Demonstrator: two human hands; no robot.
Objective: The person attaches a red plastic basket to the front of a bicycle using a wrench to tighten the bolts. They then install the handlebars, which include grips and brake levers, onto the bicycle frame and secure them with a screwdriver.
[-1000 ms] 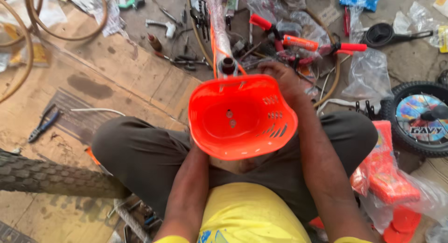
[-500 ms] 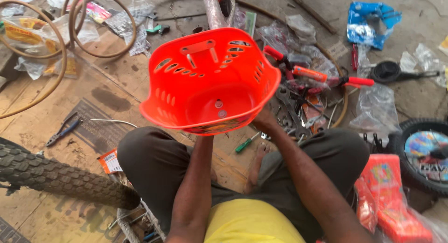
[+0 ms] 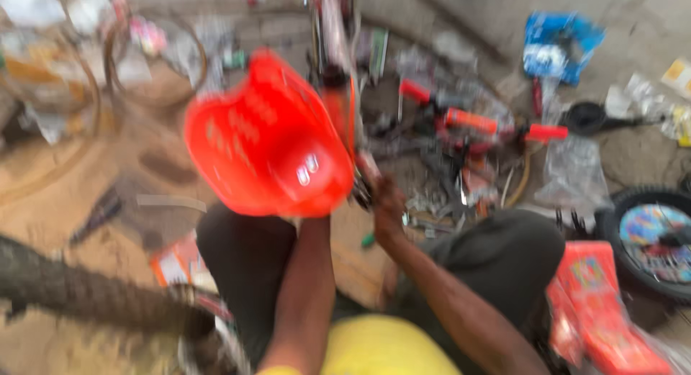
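— Orange plastic, this is what the left hand (image 3: pixel 317 217) has: it grips the orange basket (image 3: pixel 270 137) from below, at its near edge. The fingers are hidden behind the basket.

— And the right hand (image 3: pixel 389 202)?

— It is low, just right of the basket, close to the foot of the bicycle frame (image 3: pixel 335 29). The picture is blurred there, so I cannot tell if it is open or closed.

— Where is the basket exactly?

— In the air above the person's lap, tilted, with its right side touching or almost touching the frame. I cannot tell which.

— Which step is this, in your opinion?

— I judge that the basket is being brought against the frame. A next move would need a steady basket and a free right hand at the frame.

— Is there room?

— Little. To the right the handlebar (image 3: pixel 471 119) with red grips lies near, among loose metal parts on the floor (image 3: pixel 633 29). A black tyre (image 3: pixel 79 292) lies near left, a small wheel (image 3: pixel 655 238) at the right edge. Open room is mostly far left.
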